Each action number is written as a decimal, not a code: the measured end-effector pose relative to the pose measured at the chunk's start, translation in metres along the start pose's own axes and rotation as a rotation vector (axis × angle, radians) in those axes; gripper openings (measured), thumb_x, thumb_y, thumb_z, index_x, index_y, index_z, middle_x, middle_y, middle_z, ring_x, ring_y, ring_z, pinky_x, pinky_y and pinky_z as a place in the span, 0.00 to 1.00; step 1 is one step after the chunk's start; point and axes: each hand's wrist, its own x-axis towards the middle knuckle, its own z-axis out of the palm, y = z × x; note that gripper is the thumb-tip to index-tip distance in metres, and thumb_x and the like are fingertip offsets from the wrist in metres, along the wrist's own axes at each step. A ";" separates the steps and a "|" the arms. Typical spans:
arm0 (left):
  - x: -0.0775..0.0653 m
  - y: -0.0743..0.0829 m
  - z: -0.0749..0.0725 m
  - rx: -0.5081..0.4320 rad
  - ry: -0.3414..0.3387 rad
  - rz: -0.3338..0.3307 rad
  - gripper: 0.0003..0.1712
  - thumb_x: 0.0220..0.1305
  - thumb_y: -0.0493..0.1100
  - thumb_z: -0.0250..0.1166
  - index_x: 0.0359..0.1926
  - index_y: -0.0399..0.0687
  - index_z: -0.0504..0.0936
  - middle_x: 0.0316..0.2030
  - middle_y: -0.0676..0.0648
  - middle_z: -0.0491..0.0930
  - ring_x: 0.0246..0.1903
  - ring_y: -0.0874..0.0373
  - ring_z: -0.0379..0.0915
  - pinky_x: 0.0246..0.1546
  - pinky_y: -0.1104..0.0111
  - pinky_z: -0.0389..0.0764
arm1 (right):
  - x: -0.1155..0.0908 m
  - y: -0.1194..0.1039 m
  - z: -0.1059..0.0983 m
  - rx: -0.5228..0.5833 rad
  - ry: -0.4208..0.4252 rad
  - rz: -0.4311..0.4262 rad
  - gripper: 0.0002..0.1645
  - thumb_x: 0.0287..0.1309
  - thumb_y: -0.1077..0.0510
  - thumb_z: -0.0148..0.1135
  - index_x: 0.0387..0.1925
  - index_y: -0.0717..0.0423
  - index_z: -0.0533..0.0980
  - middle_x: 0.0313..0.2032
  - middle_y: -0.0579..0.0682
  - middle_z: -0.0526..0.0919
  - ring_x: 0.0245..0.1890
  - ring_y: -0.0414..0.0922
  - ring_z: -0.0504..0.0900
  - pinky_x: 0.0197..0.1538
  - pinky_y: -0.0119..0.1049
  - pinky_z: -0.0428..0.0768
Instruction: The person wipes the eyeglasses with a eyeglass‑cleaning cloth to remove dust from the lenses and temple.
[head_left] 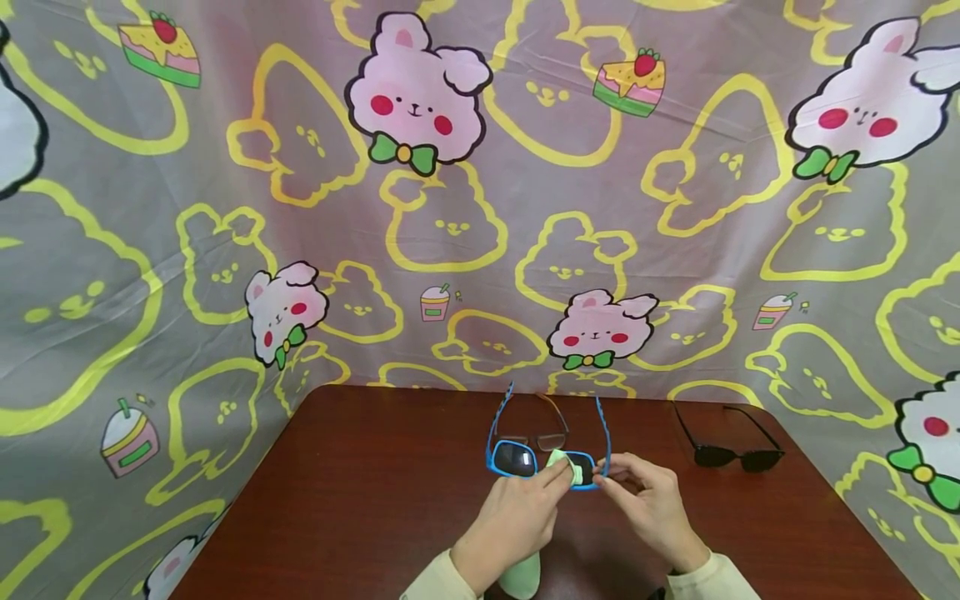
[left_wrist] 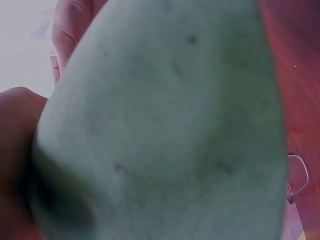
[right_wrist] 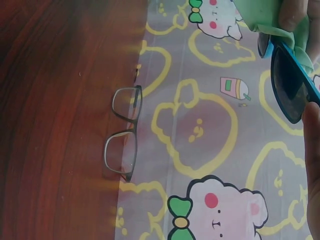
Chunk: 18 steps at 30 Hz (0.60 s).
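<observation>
Blue-framed sunglasses (head_left: 514, 457) with dark lenses are held up above the table, temples unfolded and pointing away. My left hand (head_left: 516, 512) pinches a pale green cloth (head_left: 576, 472) against the lens on the right. Part of that cloth hangs below the left wrist and fills most of the left wrist view (left_wrist: 165, 115). With thumb and fingers, my right hand (head_left: 651, 502) grips the right end of the frame near the hinge. In the right wrist view, the cloth (right_wrist: 262, 17) folds over the sunglasses (right_wrist: 287, 85), partly hiding them.
Thin-framed eyeglasses (head_left: 551, 442) lie on the table behind the blue sunglasses. Black sunglasses (head_left: 738, 457) rest at the right, temples unfolded. The brown wooden table (head_left: 352, 492) meets a patterned curtain (head_left: 465, 200) at its back and sides.
</observation>
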 end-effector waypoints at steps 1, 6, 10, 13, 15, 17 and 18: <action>0.000 0.000 0.000 -0.001 0.000 0.002 0.21 0.45 0.40 0.67 0.45 0.53 0.79 0.49 0.58 0.78 0.09 0.66 0.61 0.07 0.76 0.56 | -0.001 0.003 0.000 0.000 -0.001 0.007 0.19 0.40 0.84 0.63 0.36 0.68 0.78 0.29 0.58 0.82 0.28 0.41 0.84 0.29 0.30 0.80; 0.002 0.001 0.000 0.022 -0.021 -0.007 0.21 0.47 0.41 0.68 0.46 0.54 0.80 0.50 0.56 0.77 0.07 0.66 0.59 0.07 0.76 0.54 | -0.002 0.005 -0.001 0.014 -0.003 0.021 0.18 0.42 0.83 0.63 0.37 0.68 0.78 0.30 0.57 0.83 0.29 0.40 0.84 0.29 0.31 0.80; 0.001 0.004 -0.001 0.059 -0.062 -0.042 0.22 0.48 0.43 0.69 0.48 0.58 0.80 0.52 0.51 0.75 0.07 0.66 0.58 0.07 0.77 0.54 | 0.000 0.001 0.000 -0.004 0.010 0.035 0.17 0.41 0.84 0.63 0.35 0.70 0.78 0.30 0.59 0.82 0.28 0.41 0.84 0.28 0.30 0.80; 0.001 0.006 -0.001 0.074 -0.074 -0.064 0.22 0.48 0.44 0.69 0.48 0.60 0.80 0.52 0.50 0.75 0.07 0.65 0.59 0.07 0.76 0.55 | 0.000 0.000 0.001 -0.022 0.018 0.043 0.16 0.41 0.83 0.63 0.35 0.70 0.78 0.30 0.58 0.82 0.27 0.40 0.84 0.28 0.29 0.80; 0.002 0.006 -0.002 0.075 -0.075 -0.065 0.23 0.47 0.43 0.70 0.48 0.60 0.80 0.51 0.51 0.75 0.07 0.65 0.60 0.07 0.75 0.56 | -0.001 0.001 0.001 -0.028 0.021 0.041 0.17 0.41 0.83 0.64 0.35 0.69 0.79 0.30 0.57 0.83 0.27 0.39 0.84 0.28 0.29 0.80; 0.003 0.006 -0.002 0.072 -0.079 -0.060 0.23 0.46 0.43 0.70 0.47 0.58 0.80 0.51 0.52 0.76 0.08 0.64 0.61 0.07 0.75 0.56 | -0.002 0.004 0.001 -0.027 0.021 0.041 0.17 0.42 0.81 0.64 0.36 0.67 0.79 0.31 0.56 0.83 0.28 0.39 0.84 0.28 0.29 0.80; 0.004 0.006 -0.002 0.069 -0.083 -0.057 0.23 0.46 0.42 0.70 0.47 0.58 0.80 0.51 0.53 0.76 0.08 0.64 0.62 0.07 0.75 0.57 | -0.002 0.005 0.001 -0.026 0.020 0.038 0.17 0.42 0.81 0.65 0.36 0.66 0.79 0.31 0.55 0.83 0.28 0.39 0.84 0.28 0.29 0.80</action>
